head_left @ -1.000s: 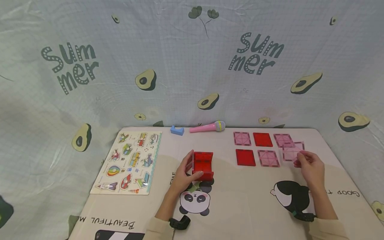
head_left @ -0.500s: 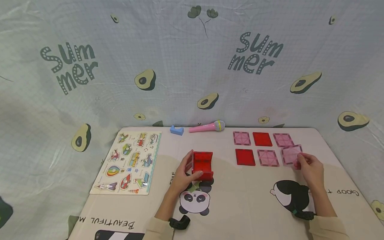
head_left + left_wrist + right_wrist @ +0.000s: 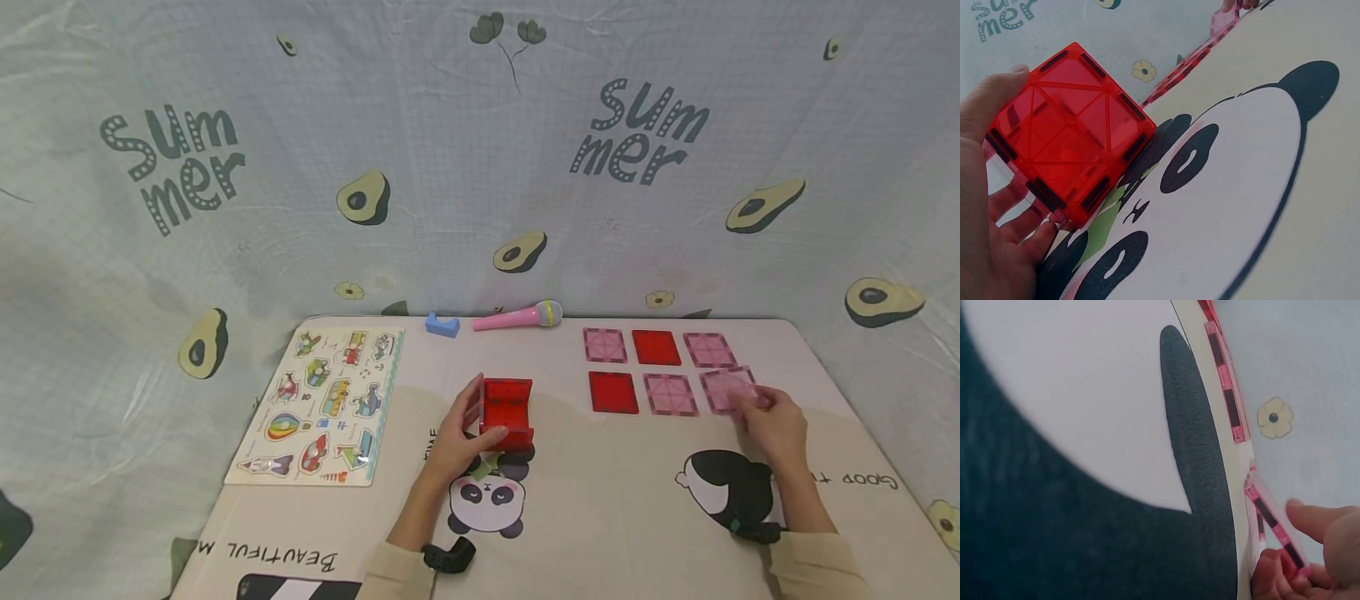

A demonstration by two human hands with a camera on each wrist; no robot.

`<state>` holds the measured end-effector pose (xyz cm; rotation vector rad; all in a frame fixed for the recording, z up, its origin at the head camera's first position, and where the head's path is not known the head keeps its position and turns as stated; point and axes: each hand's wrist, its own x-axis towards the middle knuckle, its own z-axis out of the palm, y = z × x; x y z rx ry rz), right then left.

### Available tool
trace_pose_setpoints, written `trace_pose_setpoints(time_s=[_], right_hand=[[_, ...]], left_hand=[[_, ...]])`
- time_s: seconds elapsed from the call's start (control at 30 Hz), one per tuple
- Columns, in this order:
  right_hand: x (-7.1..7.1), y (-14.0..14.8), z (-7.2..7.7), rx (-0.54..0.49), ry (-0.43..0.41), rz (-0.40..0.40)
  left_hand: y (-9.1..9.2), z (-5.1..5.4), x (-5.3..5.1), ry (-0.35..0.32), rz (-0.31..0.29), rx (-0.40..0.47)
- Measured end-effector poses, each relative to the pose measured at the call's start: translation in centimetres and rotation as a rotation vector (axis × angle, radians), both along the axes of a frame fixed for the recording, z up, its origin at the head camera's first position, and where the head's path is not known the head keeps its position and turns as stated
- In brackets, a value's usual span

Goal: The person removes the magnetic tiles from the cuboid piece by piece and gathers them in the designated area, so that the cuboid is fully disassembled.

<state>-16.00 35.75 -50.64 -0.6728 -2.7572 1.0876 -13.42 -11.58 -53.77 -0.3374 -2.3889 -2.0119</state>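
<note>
My left hand grips a small box of translucent red magnetic tiles, its thumb on the near edge and fingers at the left side. Close up in the left wrist view, one square red face of the box stands toward the camera. On the right, my right hand pinches a translucent pink magnetic tile by its near right corner. The right wrist view shows this pink tile tilted between thumb and fingers.
Beyond my right hand lie flat pink tiles and red tiles in two rows. A pink toy microphone and a blue block lie at the back edge. A picture puzzle board covers the table's left side.
My right hand has drawn the pink tile slightly toward me and to the left, off the flat pink tile it overlapped. My left hand and the red box have stayed put.
</note>
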Motion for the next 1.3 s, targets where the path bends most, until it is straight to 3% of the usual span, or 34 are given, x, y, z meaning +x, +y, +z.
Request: trace_pose_setpoints(time_s=[0.23,0.83,1.3], right_hand=[[-0.11,-0.29,0.04,-0.002,-0.109,0.03],[0.11,-0.26,-0.26,0.11,-0.073,0.101],[-0.06,-0.67,0.58,0.108,-0.084,0.079]], left_hand=[[0.02,0.05,0.05,0.0,0.004,-0.012],[0.01,0.09,-0.02,-0.007,-0.004,-0.006],[-0.02,0.2,0.07,0.0,0.001,-0.011]])
